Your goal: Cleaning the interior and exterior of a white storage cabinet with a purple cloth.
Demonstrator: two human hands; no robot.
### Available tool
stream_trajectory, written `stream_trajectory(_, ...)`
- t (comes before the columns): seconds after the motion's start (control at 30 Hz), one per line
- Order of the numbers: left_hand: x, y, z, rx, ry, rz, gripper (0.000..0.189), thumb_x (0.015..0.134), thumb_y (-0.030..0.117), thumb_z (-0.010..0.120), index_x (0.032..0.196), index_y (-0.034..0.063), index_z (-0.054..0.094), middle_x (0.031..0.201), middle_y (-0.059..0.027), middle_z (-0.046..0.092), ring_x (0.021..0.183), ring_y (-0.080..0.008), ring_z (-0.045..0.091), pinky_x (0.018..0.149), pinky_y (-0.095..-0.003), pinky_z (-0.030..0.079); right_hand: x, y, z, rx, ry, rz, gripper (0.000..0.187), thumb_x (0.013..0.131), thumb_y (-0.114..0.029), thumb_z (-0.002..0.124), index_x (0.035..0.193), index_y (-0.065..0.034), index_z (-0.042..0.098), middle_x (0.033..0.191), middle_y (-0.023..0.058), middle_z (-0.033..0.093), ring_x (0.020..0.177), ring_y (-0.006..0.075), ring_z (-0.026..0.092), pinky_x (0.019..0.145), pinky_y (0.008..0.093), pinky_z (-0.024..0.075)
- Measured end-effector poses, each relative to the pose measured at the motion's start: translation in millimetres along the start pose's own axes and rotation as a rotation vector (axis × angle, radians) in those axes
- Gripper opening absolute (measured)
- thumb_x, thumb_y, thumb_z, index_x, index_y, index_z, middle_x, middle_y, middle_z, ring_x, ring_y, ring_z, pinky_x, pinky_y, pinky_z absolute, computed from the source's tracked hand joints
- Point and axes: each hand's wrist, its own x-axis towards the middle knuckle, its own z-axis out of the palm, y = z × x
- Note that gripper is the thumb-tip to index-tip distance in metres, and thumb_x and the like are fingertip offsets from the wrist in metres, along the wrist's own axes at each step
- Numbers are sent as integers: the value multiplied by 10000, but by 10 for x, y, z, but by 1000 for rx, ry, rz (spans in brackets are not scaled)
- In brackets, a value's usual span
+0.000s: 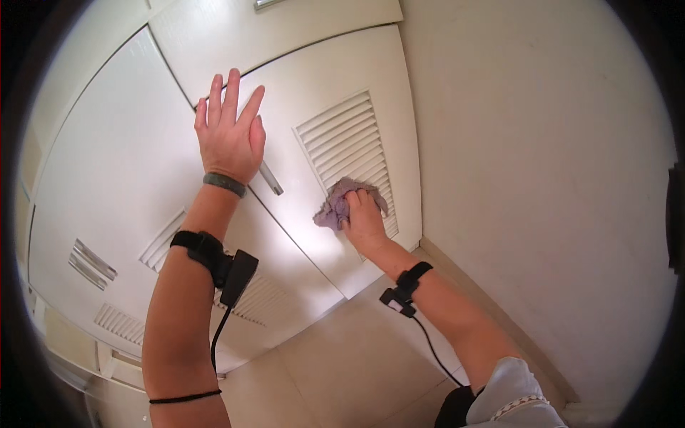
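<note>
My right hand (366, 222) grips a crumpled purple-grey cloth (338, 206) against the lower part of a slatted louver panel (342, 134) in a white cabinet door (321, 75). My left hand (230, 134) has its fingers spread and holds nothing. It lies over the upper edge of the doors, near the seam between two of them; whether the palm touches the surface cannot be told. Just below and right of that hand, a metal bar handle (271, 178) shows, its upper end hidden. A dark bangle is on my left wrist, and strapped black devices with cables sit on both forearms.
More white doors (112, 160) with louvers and a pair of metal handles (92, 265) extend to the left. A drawer front (321, 21) is above. On the right stands a plain wall (535, 160) with a baseboard (497, 321). Floor tiles (332, 353) lie below.
</note>
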Motion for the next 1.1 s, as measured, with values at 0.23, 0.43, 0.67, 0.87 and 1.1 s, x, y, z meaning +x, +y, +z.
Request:
stream_trajectory(0.23, 35, -2, -57, -95, -15, 9, 458, 840, 97, 475, 1284, 170, 562, 1486, -149, 334, 1377, -354, 269, 1095, -480, 174, 1030, 100, -700, 402, 674, 26, 358, 767, -5, 524, 1120, 30, 478, 1064, 236, 509, 1011, 427, 492, 917, 482, 394)
stream_trajectory(0.43, 10, 4, -83, -103, -48, -17, 474, 836, 91, 479, 1295, 181, 557, 1488, -142, 336, 1389, -342, 253, 1101, -470, 148, 686, -923, -99, 174, 459, -235, 376, 659, 20, 608, 1026, 10, 526, 1011, 219, 507, 954, 413, 479, 847, 503, 383)
stream_trajectory(0.67, 27, 48, -80, -128, -31, -9, 493, 827, 84, 488, 1304, 193, 553, 1496, -133, 327, 1397, -328, 239, 1106, -455, 135, 925, -433, -477, 138, 462, -435, 408, 622, 55, 573, 1021, -24, 548, 978, 195, 540, 932, 382, 516, 788, 441, 442)
stream_trajectory(0.87, 15, -9, -109, -121, -39, -22, 503, 821, 81, 492, 1308, 197, 548, 1508, -118, 309, 1401, -320, 229, 1110, -452, 134, 1184, -344, -617, 160, 583, 77, 347, 756, 38, 505, 1103, 30, 509, 1057, 244, 527, 1057, 416, 497, 907, 449, 411)
stream_trajectory(1.1, 7, -15, -102, -130, -52, -41, 517, 805, 68, 517, 1304, 198, 551, 1509, -109, 310, 1401, -315, 231, 1110, -452, 138, 1000, -405, -652, 31, 305, -185, 398, 711, 12, 591, 1101, -35, 530, 1045, 191, 516, 1011, 393, 512, 861, 466, 449)
